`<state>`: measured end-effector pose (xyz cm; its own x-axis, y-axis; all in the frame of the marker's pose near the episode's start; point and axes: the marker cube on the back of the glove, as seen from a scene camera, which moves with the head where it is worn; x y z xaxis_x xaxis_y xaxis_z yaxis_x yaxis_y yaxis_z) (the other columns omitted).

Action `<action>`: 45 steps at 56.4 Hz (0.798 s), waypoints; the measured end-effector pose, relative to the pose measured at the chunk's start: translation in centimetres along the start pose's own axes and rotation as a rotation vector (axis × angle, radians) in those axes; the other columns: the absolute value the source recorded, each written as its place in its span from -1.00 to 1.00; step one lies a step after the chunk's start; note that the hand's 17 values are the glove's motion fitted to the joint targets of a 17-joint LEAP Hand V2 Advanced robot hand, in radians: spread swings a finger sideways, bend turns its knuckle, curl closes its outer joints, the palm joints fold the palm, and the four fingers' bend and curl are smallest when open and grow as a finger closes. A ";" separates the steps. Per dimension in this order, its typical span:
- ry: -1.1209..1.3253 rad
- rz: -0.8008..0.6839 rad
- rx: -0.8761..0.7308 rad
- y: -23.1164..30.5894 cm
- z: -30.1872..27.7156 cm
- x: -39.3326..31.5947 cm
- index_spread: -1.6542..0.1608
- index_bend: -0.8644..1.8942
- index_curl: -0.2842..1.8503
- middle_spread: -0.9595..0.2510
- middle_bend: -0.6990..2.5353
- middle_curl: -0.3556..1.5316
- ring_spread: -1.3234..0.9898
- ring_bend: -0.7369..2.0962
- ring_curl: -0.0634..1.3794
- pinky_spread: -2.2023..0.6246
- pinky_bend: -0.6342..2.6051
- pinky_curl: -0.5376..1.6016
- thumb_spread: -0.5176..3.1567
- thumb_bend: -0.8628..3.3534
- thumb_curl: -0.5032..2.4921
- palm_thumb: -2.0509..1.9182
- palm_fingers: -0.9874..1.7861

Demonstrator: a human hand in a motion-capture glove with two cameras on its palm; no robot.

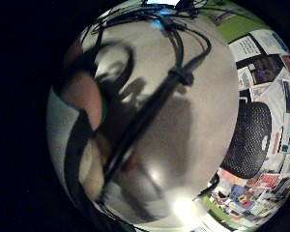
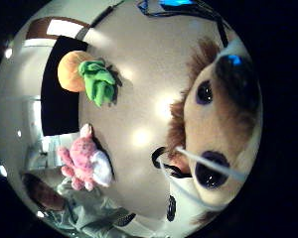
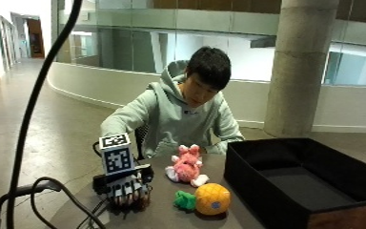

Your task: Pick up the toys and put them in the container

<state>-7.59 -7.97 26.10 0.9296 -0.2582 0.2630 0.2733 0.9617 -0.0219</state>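
Note:
My gloved right hand (image 3: 127,189) is down on the table's near left part, fingers curled over a brown plush animal (image 3: 144,202). The thumb side palm view is largely filled by that toy's tan face with dark eyes and nose (image 2: 223,124), so it lies close against the palm. A pink plush toy (image 3: 186,167) (image 2: 84,163) sits mid-table in front of the person. Beside it lies an orange plush pineapple (image 3: 213,199) (image 2: 70,69) with green leaves (image 2: 99,82). The black container (image 3: 259,183) stands open to the right.
The grey table (image 3: 170,215) carries black cables (image 3: 50,191) at its left end, running to the hand. The person's bare hand is hidden behind the pink toy. A concrete pillar (image 3: 297,67) stands behind the container.

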 end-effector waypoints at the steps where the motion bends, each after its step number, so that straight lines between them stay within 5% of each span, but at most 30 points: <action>1: 0.005 0.001 -0.003 -0.1 -0.1 -0.2 0.53 -0.24 -0.45 0.36 -0.31 -0.31 -0.08 0.12 -0.46 0.36 -0.03 -0.17 -0.07 -0.50 -0.38 0.28 0.45; 8: 0.002 0.003 -0.118 0.4 -1.3 -2.2 0.50 -0.15 -0.37 0.26 -0.17 -0.20 -0.14 0.26 -0.30 0.32 0.03 -0.08 -0.16 -0.51 -0.32 0.31 0.63; 18: 0.025 -0.091 -0.151 0.7 -8.3 -7.1 0.48 0.10 -0.20 0.21 0.04 -0.02 -0.18 0.38 -0.16 0.29 0.06 -0.03 -0.27 -0.53 -0.25 0.31 0.60; 34: -0.025 -0.164 0.069 1.5 -21.5 -23.1 0.51 0.30 0.01 0.24 0.18 0.14 -0.17 0.49 -0.02 0.28 0.13 0.04 -0.41 -0.56 -0.16 0.31 0.51; 45: -0.058 -0.383 0.306 -1.8 -25.2 -37.0 0.53 0.33 0.09 0.26 0.21 0.20 -0.17 0.52 0.03 0.28 0.15 0.07 -0.46 -0.58 -0.11 0.31 0.47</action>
<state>-36.28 -2.45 -7.87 0.7589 -0.6011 0.2504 0.4994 0.7840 0.3686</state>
